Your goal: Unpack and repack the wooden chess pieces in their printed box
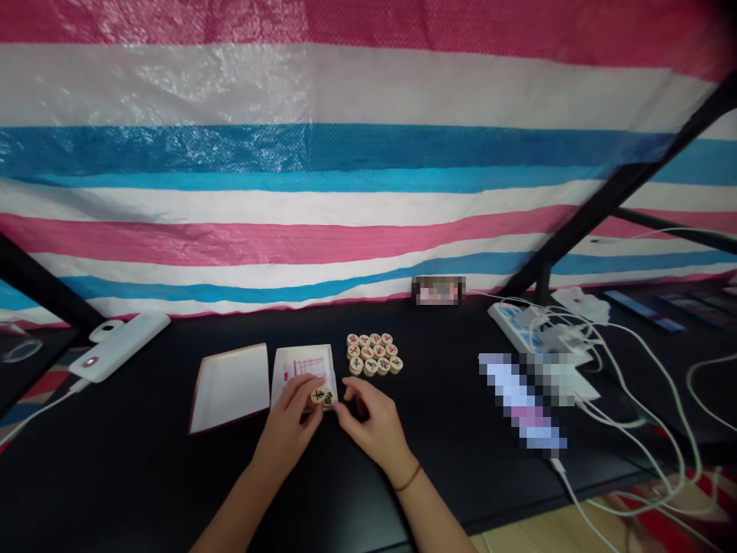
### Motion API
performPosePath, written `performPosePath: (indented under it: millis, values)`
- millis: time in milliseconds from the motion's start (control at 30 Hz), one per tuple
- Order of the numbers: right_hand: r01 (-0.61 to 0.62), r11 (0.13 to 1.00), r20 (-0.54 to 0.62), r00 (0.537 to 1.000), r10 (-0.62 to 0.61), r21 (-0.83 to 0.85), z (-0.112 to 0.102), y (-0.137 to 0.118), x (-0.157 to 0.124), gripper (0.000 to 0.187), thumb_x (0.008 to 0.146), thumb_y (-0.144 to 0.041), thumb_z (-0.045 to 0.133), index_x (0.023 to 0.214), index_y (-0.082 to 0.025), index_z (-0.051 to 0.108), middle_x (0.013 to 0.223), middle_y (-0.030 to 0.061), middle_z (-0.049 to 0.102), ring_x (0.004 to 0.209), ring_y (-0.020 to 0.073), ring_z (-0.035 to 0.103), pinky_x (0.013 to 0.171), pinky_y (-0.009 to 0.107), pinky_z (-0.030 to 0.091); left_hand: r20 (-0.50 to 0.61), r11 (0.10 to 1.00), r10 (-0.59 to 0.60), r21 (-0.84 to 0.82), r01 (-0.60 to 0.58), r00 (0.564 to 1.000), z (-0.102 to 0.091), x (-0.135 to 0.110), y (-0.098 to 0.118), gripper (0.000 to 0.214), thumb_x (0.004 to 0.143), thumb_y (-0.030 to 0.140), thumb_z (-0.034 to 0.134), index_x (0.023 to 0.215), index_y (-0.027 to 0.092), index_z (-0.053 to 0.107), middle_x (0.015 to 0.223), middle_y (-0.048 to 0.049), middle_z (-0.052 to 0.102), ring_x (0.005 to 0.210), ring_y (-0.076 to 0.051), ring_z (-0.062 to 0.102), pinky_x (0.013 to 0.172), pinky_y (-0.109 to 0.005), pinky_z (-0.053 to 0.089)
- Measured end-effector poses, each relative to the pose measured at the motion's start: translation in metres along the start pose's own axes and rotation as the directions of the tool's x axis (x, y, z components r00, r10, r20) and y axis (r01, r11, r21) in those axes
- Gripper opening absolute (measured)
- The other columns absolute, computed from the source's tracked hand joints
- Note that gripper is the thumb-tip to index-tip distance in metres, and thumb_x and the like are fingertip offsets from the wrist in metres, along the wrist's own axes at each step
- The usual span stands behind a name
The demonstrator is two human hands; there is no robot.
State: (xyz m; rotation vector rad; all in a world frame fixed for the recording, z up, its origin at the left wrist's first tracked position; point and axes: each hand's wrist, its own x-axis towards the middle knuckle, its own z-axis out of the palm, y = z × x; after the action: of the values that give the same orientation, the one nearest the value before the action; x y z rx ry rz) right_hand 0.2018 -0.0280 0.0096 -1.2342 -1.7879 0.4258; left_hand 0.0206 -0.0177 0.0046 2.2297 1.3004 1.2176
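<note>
Spanning the whole width: one striped plastic sheet [345,153], pink, white and blue, hung behind a black table [449,445].

Far left: one clear glass [21,346], partly in view.
Next: one white oblong device [123,349], lying aslant, a white cable plugged into its near end.

Left of centre: one shallow box half [230,388], white inside, dark outside.
Just beside it: one white box tray [305,355], with red line printing on its inside.

Over the tray's near part: left hand [295,403], thumb and fingers closed about round game pieces [318,395]; two faces show, lettered in black. Whether these also rest on the tray cannot be told.

To its right: right hand [368,418], fingers curled and parted, nothing seen between them, thumb tip near the tray's near right corner; a thin reddish cord [408,478] circles the wrist.

Beyond that hand: stacked game discs [374,352] in three rows of four, two rows lettered red, the nearest black.

At the sheet: one small blurred object [438,290].

Right: one blurred flat object [521,403], cabled; behind it, one power strip [512,322] under tangled white cables [685,430].
</note>
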Motion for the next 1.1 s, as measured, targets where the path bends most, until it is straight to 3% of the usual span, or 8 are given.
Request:
performPosePath:
  millis: [133, 400, 500, 633, 900, 1100]
  values:
    - [0.044, 0.997, 0.078, 0.996, -0.049, 0.068, 0.008, -0.005, -0.003, 0.026, 0.079, -0.030, 0.067, 0.102, -0.019, 0.061, 0.080, -0.0006, 0.064, 0.058, 0.0099, 0.051, 0.058, 0.021, 0.046, 0.078, 0.989, 0.113, 0.084, -0.120, 0.991, 0.000, -0.004, 0.000, 0.034, 0.089, 0.014, 0.048, 0.119, 0.025, 0.057, 0.108, -0.0067, 0.063, 0.101, -0.020, 0.064, 0.089, -0.034, 0.056]
    - [0.042, 0.991, -0.012, 0.999, -0.041, 0.125, 0.008, -0.009, -0.002, 0.021, 0.078, -0.024, 0.062, 0.099, -0.020, 0.061, 0.072, -0.0024, 0.062, 0.055, 0.0088, 0.053, 0.056, 0.020, 0.047, 0.110, 0.949, 0.224, 0.203, -0.243, 0.968, 0.001, -0.005, 0.001, 0.033, 0.095, 0.024, 0.046, 0.126, 0.022, 0.055, 0.105, -0.0086, 0.064, 0.097, -0.021, 0.063, 0.089, -0.037, 0.054]
    - [-0.005, 0.997, -0.124, 0.992, 0.016, 0.083, 0.003, -0.005, 0.001, 0.014, 0.082, -0.022, 0.056, 0.095, -0.020, 0.061, 0.083, 0.0018, 0.064, 0.058, 0.0097, 0.053, 0.059, 0.022, 0.047, 0.077, 0.934, 0.225, 0.268, -0.237, 0.971, -0.001, -0.001, 0.002, 0.035, 0.093, 0.031, 0.051, 0.127, 0.023, 0.055, 0.106, -0.0092, 0.065, 0.098, -0.023, 0.063, 0.092, -0.040, 0.051]
    - [-0.207, 0.977, -0.329, 0.927, 0.178, -0.053, -0.003, 0.007, 0.003, 0.012, 0.085, -0.025, 0.054, 0.094, -0.018, 0.059, 0.079, 0.0018, 0.061, 0.059, 0.0117, 0.052, 0.060, 0.024, 0.046, -0.006, 0.943, 0.149, 0.301, -0.141, 0.989, -0.007, 0.004, -0.002, 0.032, 0.093, 0.034, 0.051, 0.121, 0.023, 0.059, 0.103, -0.0085, 0.066, 0.096, -0.022, 0.062, 0.090, -0.039, 0.051]
    - [-0.197, 0.963, -0.145, 0.974, 0.172, -0.182, 0.003, 0.013, 0.001, 0.013, 0.081, -0.021, 0.051, 0.091, -0.019, 0.060, 0.080, 0.0012, 0.062, 0.059, 0.0122, 0.053, 0.060, 0.024, 0.045, -0.019, 0.971, 0.040, 0.235, -0.034, 0.999, -0.012, 0.005, -0.007, 0.025, 0.092, 0.031, 0.050, 0.111, 0.023, 0.064, 0.098, -0.0068, 0.067, 0.093, -0.021, 0.062, 0.086, -0.038, 0.051]
    - [-0.194, 0.954, -0.072, 0.981, 0.182, -0.228, 0.004, 0.012, -0.001, 0.012, 0.080, -0.019, 0.052, 0.090, -0.020, 0.057, 0.088, 0.0037, 0.062, 0.075, 0.0169, 0.060, 0.067, 0.025, 0.047, 0.004, 0.977, 0.015, 0.214, -0.015, 1.000, -0.010, 0.003, -0.010, 0.022, 0.091, 0.028, 0.051, 0.107, 0.022, 0.065, 0.098, -0.0068, 0.068, 0.094, -0.022, 0.062, 0.087, -0.040, 0.050]
